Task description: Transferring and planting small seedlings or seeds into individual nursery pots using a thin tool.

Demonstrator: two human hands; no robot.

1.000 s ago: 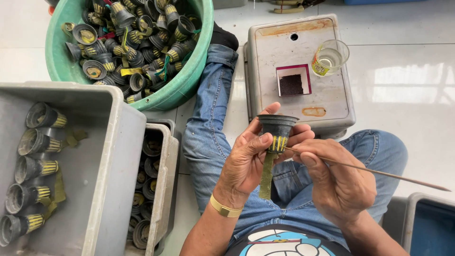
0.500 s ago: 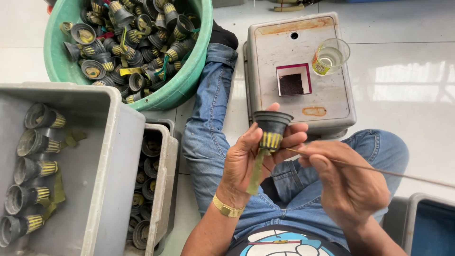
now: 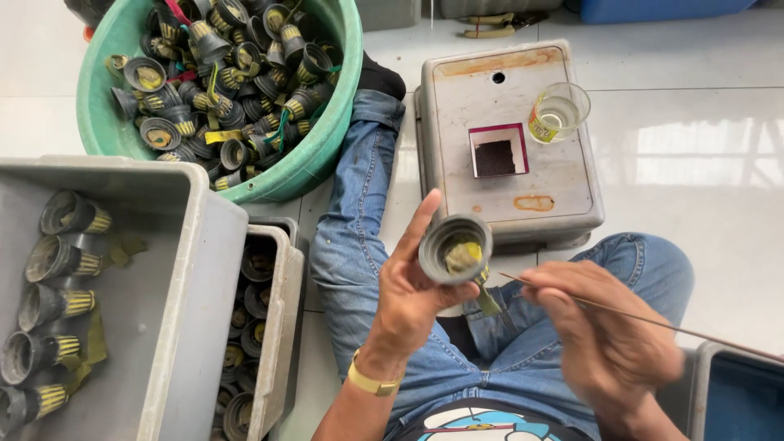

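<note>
My left hand (image 3: 412, 298) grips a small dark grey cup-shaped piece (image 3: 454, 247) with a yellow-green ribbed part, its open mouth tilted up at me. My right hand (image 3: 603, 339) pinches a thin long stick (image 3: 653, 322) whose tip points left toward the cup, a little short of it. Both hands hover over my lap in blue jeans (image 3: 359, 220).
A green basin (image 3: 331, 122) full of similar cups sits at top left. A grey bin (image 3: 175, 310) with a row of cups and a narrower bin (image 3: 282, 327) lie at left. A grey stool (image 3: 510, 171) carries a glass (image 3: 559, 113) and a small red box (image 3: 496, 151). A blue bin (image 3: 739, 392) is at bottom right.
My left hand has turned the cup from upright, with its strip hanging down, to mouth facing up. The right hand with the stick has stayed close beside it.
</note>
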